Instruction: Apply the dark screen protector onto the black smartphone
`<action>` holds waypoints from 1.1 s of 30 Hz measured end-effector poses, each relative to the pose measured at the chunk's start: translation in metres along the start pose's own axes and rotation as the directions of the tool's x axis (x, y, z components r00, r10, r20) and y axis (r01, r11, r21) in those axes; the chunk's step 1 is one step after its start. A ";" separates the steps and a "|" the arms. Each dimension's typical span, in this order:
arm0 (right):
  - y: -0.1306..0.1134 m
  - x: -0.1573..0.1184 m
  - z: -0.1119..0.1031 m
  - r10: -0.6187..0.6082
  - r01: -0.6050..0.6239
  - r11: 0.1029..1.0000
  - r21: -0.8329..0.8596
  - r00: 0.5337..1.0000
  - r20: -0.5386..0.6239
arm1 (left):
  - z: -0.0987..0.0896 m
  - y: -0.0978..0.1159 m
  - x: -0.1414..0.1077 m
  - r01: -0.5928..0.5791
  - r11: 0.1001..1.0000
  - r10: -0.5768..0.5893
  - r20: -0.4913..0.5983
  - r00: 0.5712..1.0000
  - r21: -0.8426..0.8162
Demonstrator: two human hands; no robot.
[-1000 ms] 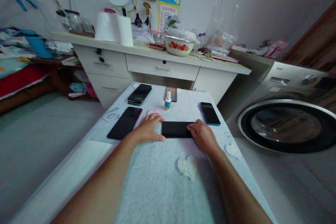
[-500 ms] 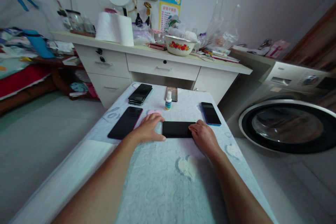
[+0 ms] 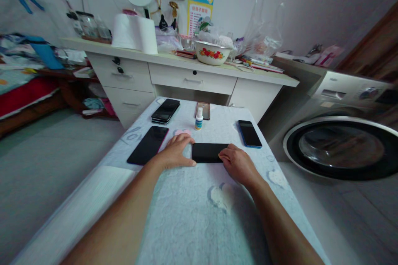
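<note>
A black smartphone (image 3: 207,153) lies flat and sideways on the patterned tablecloth, its dark screen up. My left hand (image 3: 177,151) grips its left end, with the thumb at the near corner and the fingers at the far one. My right hand (image 3: 238,161) is closed in a pinch and presses on the right part of the screen. A small yellowish bit shows at its fingertips; what it is cannot be made out. Beyond the phone stands a small white spray bottle (image 3: 199,119) with a blue and yellow label.
A dark tablet (image 3: 148,145) lies left of my left hand, with a stack of phones (image 3: 166,111) behind it. A blue-edged phone (image 3: 249,134) lies at the right edge. A phone case (image 3: 203,110) is at the back. A washing machine (image 3: 326,91) stands right of the table (image 3: 199,223).
My right hand has slid a little to the left across the phone's screen. My left hand and the phone have stayed in place.
</note>
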State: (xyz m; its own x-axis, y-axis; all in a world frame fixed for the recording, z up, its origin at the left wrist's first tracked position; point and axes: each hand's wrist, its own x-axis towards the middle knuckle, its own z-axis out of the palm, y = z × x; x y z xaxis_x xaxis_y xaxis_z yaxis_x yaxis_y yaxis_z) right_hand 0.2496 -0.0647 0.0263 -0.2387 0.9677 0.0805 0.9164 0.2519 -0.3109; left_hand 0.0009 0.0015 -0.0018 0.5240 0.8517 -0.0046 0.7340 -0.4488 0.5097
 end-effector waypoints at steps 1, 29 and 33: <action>0.002 0.000 0.000 0.013 -0.013 1.000 0.008 1.000 -0.003 | 0.000 0.000 0.000 0.000 1.000 0.000 0.002 1.000 0.001; 0.021 0.002 -0.005 0.112 -0.113 0.992 -0.046 0.993 -0.034 | 0.001 -0.005 0.000 -0.033 0.999 0.033 -0.020 0.999 -0.012; 0.013 0.001 -0.003 0.080 -0.081 0.997 -0.019 0.996 -0.024 | 0.002 -0.005 0.000 -0.032 0.999 0.032 -0.018 0.999 -0.014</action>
State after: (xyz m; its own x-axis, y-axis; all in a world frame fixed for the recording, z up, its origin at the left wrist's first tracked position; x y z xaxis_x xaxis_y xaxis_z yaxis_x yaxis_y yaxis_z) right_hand 0.2618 -0.0601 0.0250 -0.1567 0.9845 0.0782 0.9385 0.1731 -0.2988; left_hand -0.0022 0.0032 -0.0061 0.5391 0.8418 0.0273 0.7105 -0.4720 0.5218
